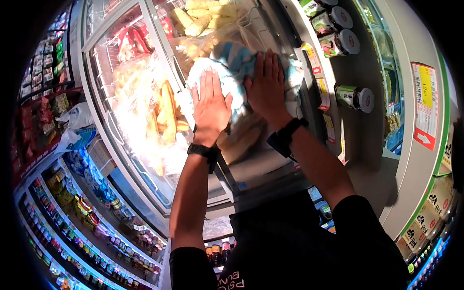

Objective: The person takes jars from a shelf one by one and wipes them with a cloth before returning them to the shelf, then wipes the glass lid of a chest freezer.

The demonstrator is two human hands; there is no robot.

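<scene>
Both my hands press flat on a blue-and-white striped cloth (232, 65) that lies on the glass lid (145, 130) of a chest freezer. My left hand (210, 108) rests on the cloth's white part, fingers spread and pointing up the frame. My right hand (266, 84) lies beside it on the striped part, fingers together. Each wrist carries a black band. Under the glass I see packaged frozen food, some of it yellow and orange.
Several jars with white lids (338, 43) stand on the freezer's grey ledge at the right, with price tags (324, 94) along its edge. A red and yellow label (425, 106) is farther right. Shelves of small packaged goods (92, 217) run along the lower left.
</scene>
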